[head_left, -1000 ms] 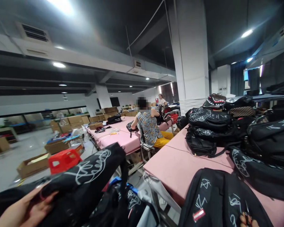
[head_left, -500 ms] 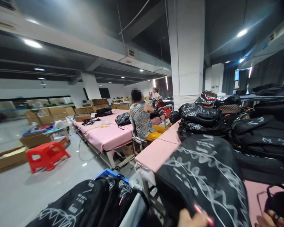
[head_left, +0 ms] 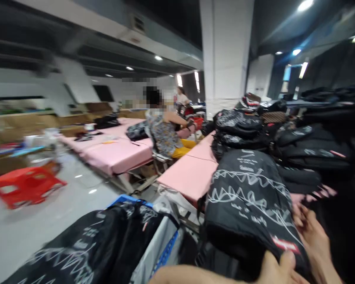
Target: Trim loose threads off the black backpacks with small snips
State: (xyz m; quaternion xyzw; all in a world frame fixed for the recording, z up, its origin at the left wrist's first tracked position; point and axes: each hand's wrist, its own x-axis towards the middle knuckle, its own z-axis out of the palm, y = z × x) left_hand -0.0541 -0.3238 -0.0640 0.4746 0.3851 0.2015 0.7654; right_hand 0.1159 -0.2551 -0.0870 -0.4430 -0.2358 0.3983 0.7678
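Observation:
A black backpack [head_left: 248, 201] with white scribble print and a small red label lies on the pink table [head_left: 189, 175] in front of me. My left hand [head_left: 276, 268] grips its near bottom edge, thumb on top. My right hand [head_left: 312, 236] rests against the bag's right side with its fingers stretched out. More black backpacks [head_left: 88, 248] of the same print fill a blue-framed cart at the lower left.
A tall pile of black backpacks [head_left: 284, 134] covers the table's right and far side. A person in a patterned shirt [head_left: 164, 134] sits at the pink tables ahead. A red stool [head_left: 23, 189], cardboard boxes and a white pillar [head_left: 225, 55] stand around.
The backpack came from the cart on my left onto the pink table. My left hand stayed on it and my right hand came against its side. The view swung right and down.

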